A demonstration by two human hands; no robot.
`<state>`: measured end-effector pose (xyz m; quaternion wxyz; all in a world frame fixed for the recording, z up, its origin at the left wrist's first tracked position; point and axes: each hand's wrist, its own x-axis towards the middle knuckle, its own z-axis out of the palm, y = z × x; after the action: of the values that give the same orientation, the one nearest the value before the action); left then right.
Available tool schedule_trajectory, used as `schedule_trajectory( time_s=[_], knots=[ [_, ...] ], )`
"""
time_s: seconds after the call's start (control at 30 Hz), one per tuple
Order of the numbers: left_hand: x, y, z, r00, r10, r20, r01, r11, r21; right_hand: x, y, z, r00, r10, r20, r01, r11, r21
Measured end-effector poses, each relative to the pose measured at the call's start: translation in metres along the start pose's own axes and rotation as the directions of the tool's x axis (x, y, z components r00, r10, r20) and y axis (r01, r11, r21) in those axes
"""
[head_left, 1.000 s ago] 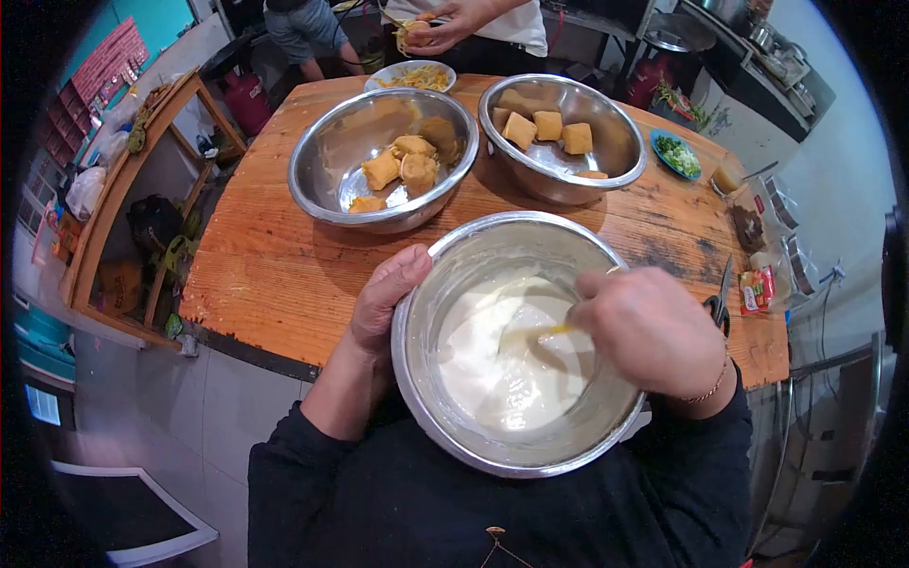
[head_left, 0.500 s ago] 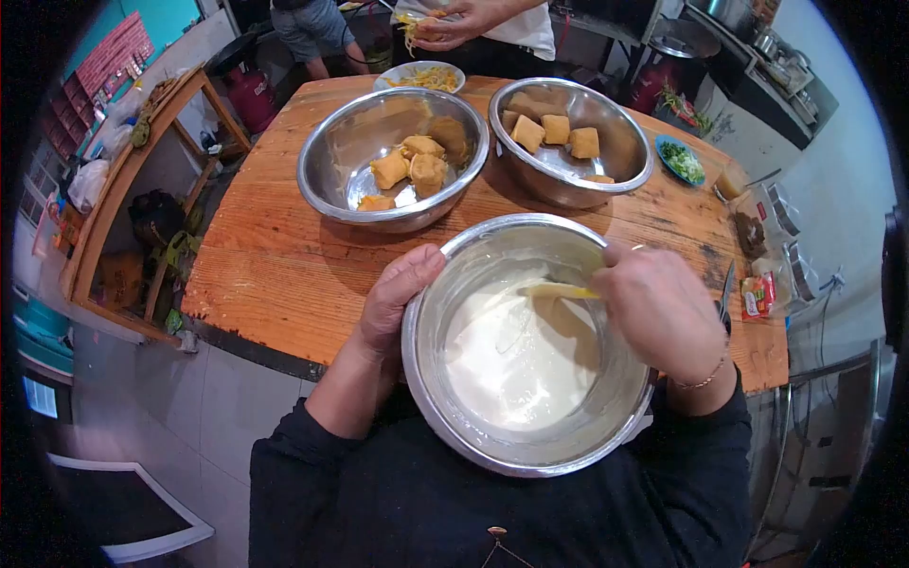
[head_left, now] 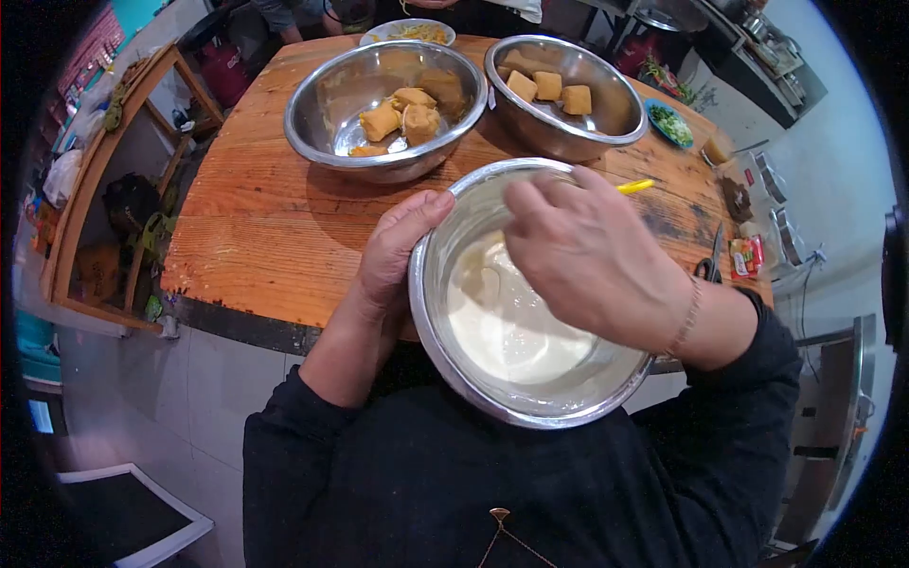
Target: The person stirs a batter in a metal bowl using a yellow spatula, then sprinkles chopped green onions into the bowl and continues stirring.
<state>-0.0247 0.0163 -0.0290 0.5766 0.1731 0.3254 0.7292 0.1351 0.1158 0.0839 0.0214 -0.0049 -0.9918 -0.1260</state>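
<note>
The left hand (head_left: 393, 251) gripped the rim of the steel bowl (head_left: 445, 331) of pale batter (head_left: 502, 327), thumb hooked over the edge — the bowl sat at the near edge of the wooden table (head_left: 256, 246). Over it the right hand (head_left: 592, 256) was curled shut around a yellow utensil (head_left: 635, 186) — only its tip poked out past the fingers.

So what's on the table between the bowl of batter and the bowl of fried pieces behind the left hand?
Nothing: the head view shows only bare wooden tabletop between the batter bowl and the bowl of fried pieces.
</note>
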Motion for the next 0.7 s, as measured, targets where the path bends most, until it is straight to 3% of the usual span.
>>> schedule_trajectory(
  time_s=[0.03,0.17,0.27,0.37,0.47,0.5,0.6,0.63,0.7],
  knots=[
    [0.002,-0.002,-0.003,1.0,0.012,0.014,-0.012,1.0,-0.005,0.007,0.0,0.003,0.998,-0.046,0.039,0.048,0.997,-0.056],
    [0.004,-0.002,-0.015,0.998,0.025,0.055,-0.029,0.998,0.062,0.013,0.035,0.027,0.993,-0.095,-0.069,0.073,0.959,-0.272],
    [0.001,-0.003,-0.011,0.998,0.042,0.038,-0.043,0.998,0.049,-0.022,0.035,0.013,0.941,0.17,0.292,-0.116,0.974,-0.195],
    [0.0,-0.003,-0.01,0.999,0.032,0.019,-0.034,0.996,0.082,-0.03,0.021,-0.018,0.621,0.298,0.725,-0.419,0.908,-0.014],
    [0.0,-0.004,-0.005,0.999,0.045,0.004,-0.045,0.998,0.054,-0.039,0.011,-0.011,0.707,0.056,0.705,-0.318,0.916,0.245],
    [0.0,-0.005,-0.004,0.998,0.053,0.019,-0.054,0.997,0.049,-0.039,0.009,-0.001,0.791,0.015,0.612,-0.344,0.838,0.424],
    [0.004,-0.006,-0.011,0.996,0.078,0.054,-0.081,0.996,0.046,-0.036,0.018,0.008,0.893,0.16,0.421,-0.379,0.771,0.512],
    [0.006,-0.008,-0.016,0.995,0.079,0.063,-0.082,0.996,0.046,-0.035,0.024,0.002,0.902,0.225,0.369,-0.37,0.843,0.39],
    [0.006,-0.008,-0.019,0.994,0.075,0.076,-0.078,0.996,0.035,-0.041,0.025,-0.013,0.853,0.309,0.42,-0.398,0.906,0.142]
  ],
)
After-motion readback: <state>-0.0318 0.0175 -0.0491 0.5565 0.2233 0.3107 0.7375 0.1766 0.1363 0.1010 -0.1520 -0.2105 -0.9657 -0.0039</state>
